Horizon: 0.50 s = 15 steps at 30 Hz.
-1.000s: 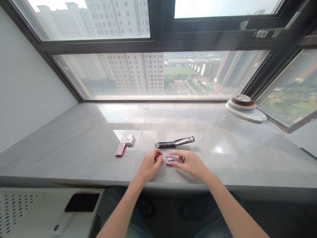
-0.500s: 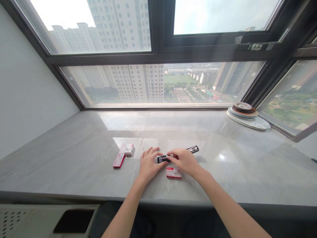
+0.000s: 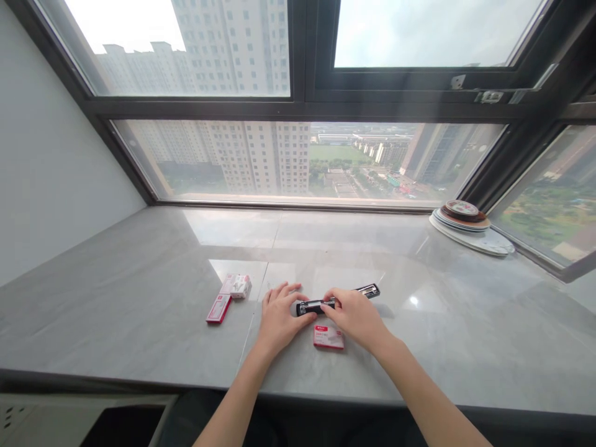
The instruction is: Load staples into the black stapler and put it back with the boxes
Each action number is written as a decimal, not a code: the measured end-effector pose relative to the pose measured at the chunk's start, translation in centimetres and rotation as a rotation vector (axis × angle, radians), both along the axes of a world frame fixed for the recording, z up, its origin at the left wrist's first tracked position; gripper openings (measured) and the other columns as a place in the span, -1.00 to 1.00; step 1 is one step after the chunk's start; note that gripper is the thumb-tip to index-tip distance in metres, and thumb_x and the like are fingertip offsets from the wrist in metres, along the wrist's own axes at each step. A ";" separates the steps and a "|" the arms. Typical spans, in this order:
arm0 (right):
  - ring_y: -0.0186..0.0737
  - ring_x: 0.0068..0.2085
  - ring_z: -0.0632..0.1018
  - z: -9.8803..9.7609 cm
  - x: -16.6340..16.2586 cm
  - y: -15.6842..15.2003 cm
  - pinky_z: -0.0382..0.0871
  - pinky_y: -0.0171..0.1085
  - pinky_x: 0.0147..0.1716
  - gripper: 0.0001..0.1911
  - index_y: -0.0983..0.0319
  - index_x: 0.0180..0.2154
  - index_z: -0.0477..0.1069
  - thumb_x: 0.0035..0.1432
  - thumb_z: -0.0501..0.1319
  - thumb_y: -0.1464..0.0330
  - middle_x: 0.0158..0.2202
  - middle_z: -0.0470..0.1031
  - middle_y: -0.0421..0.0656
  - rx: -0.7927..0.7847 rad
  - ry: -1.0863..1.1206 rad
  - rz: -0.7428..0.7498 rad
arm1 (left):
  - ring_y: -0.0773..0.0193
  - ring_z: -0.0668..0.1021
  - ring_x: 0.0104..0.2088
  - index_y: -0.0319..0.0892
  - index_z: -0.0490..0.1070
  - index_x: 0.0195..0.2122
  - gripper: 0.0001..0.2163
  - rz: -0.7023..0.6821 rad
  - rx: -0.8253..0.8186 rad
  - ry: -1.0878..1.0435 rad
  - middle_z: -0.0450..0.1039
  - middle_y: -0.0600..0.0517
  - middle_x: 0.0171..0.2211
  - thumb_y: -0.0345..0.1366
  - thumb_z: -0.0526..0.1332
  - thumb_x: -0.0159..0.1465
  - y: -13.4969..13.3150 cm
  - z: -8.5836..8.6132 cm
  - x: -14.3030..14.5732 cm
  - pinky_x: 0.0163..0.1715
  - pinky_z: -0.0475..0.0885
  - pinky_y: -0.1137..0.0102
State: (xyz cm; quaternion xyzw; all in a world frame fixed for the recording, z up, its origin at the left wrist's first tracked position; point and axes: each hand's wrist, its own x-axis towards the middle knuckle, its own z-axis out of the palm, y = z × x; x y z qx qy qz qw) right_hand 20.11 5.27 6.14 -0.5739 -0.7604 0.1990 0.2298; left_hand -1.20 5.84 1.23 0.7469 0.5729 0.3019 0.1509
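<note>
A black stapler lies swung open on the counter, its long body stretching to the right under my fingers. My left hand grips its left end between thumb and index finger, the other fingers spread on the stone. Over the stapler's middle, my right hand has thumb and fingertips pinched together at the channel; whatever is between them is hidden. The stapler's other arm sticks out beyond the right hand. A red and white staple box lies just in front of the stapler, near my right wrist.
To the left, a red and white box lies against a small whitish box and another pale box. A stack of plates stands in the far right corner by the window. The grey counter's front edge runs close to me.
My right fingertips have shifted slightly right along the stapler, exposing more of its channel. The whole view has tilted a little; the boxes have stayed put.
</note>
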 end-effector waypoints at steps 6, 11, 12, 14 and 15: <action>-0.27 -0.46 0.44 -0.7 -0.5 -1.9 0.21 -0.30 -0.39 -0.71 0.14 -0.04 0.53 0.32 0.19 0.16 -0.54 0.41 -0.29 -0.120 0.295 0.062 | -0.03 0.26 0.37 0.15 0.56 -0.14 -0.76 -0.004 -0.002 -0.006 0.40 0.17 0.26 0.02 0.42 0.20 0.0 0.1 0.0 0.36 0.04 -0.04; -0.38 -0.66 0.24 -2.6 4.3 -3.4 0.00 -0.34 -0.65 -0.51 0.18 -0.12 0.43 0.25 0.18 -0.10 -0.57 0.32 -0.33 -0.496 0.634 -0.254 | -0.05 0.25 0.37 0.14 0.57 -0.15 -0.76 -0.011 -0.016 -0.024 0.41 0.17 0.25 -0.01 0.45 0.18 0.1 0.0 0.0 0.36 0.02 -0.07; -0.39 -0.67 0.23 -2.8 5.5 -3.3 -0.04 -0.35 -0.68 -0.47 0.17 -0.07 0.41 0.21 0.21 -0.13 -0.53 0.36 -0.32 -0.547 0.693 -0.313 | -0.06 0.25 0.37 0.15 0.58 -0.15 -0.76 -0.015 -0.016 -0.026 0.41 0.18 0.25 -0.02 0.45 0.18 0.1 -0.1 -0.1 0.36 0.02 -0.07; -0.42 -0.66 0.23 -2.6 7.2 -2.7 -0.03 -0.37 -0.68 -0.38 0.13 0.04 0.37 0.12 0.29 -0.12 -0.44 0.44 -0.28 -0.539 0.797 -0.364 | -0.06 0.24 0.38 0.16 0.58 -0.14 -0.77 -0.027 -0.018 -0.024 0.41 0.18 0.25 -0.02 0.44 0.19 0.2 -0.2 -0.1 0.37 0.02 -0.08; -0.43 -0.64 0.23 -2.3 7.7 -2.3 0.00 -0.37 -0.67 -0.36 0.13 0.06 0.38 0.09 0.33 -0.11 -0.41 0.46 -0.26 -0.502 0.830 -0.346 | -0.06 0.24 0.38 0.17 0.58 -0.14 -0.77 -0.030 -0.020 -0.023 0.41 0.18 0.25 -0.01 0.43 0.20 0.2 -0.2 -0.1 0.37 0.01 -0.08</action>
